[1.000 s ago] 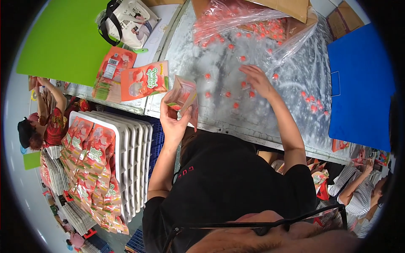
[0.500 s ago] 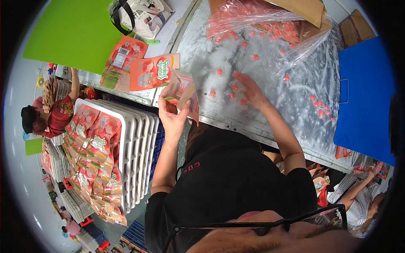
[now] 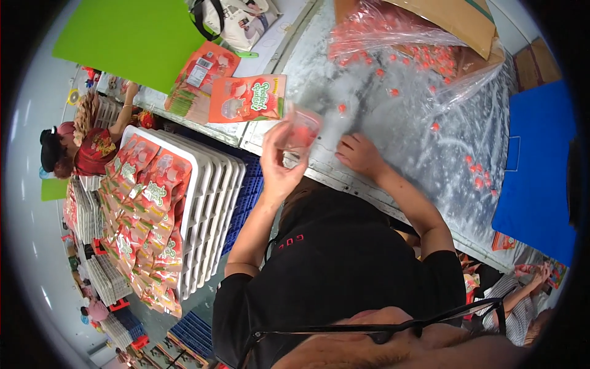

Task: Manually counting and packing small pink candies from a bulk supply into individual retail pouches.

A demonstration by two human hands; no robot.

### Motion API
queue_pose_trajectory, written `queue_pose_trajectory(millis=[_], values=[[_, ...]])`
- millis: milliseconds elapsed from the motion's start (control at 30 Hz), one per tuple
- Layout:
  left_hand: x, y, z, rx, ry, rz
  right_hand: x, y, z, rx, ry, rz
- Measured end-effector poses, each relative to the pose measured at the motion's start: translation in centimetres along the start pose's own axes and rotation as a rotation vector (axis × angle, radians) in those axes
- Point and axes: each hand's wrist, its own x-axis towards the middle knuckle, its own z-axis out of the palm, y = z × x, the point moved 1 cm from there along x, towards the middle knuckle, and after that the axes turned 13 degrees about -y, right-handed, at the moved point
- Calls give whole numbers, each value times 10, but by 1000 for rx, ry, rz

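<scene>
My left hand (image 3: pixel 279 166) is closed around a red and clear pouch (image 3: pixel 305 128), held tilted over the table's near edge and smeared by motion. My right hand (image 3: pixel 361 155) lies just right of the pouch, low over the wet metal table (image 3: pixel 393 160). Its fingers are curled in, and whatever they may hold is hidden. Beyond it, a small red wrapped piece (image 3: pixel 342 107) rests on the metal, and more lie scattered farther back. A flat red pouch (image 3: pixel 249 98) sits left of the held one, beside several others (image 3: pixel 203 67).
To my left stands a stack of white trays (image 3: pixel 212 203), the top one heaped with red pouches (image 3: pixel 144 209). A plastic bag of red pieces (image 3: pixel 381 27) lies by a cardboard box (image 3: pixel 458 18) at the back. A blue panel (image 3: pixel 534 166) borders the right. People work at both sides.
My right hand has drawn nearer the table's edge and its fingers have curled. Several red pieces beside it no longer show on the metal. The pouch in my left hand has tilted.
</scene>
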Motion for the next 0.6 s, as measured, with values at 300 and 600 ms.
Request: queue_pose_trajectory(millis=[300,600], values=[[10,-7,31,181,-54,-2,24,-8,-92,1628,784,344],[22,10,54,361,-67,99,68,-52,-145,1631,1000,71]])
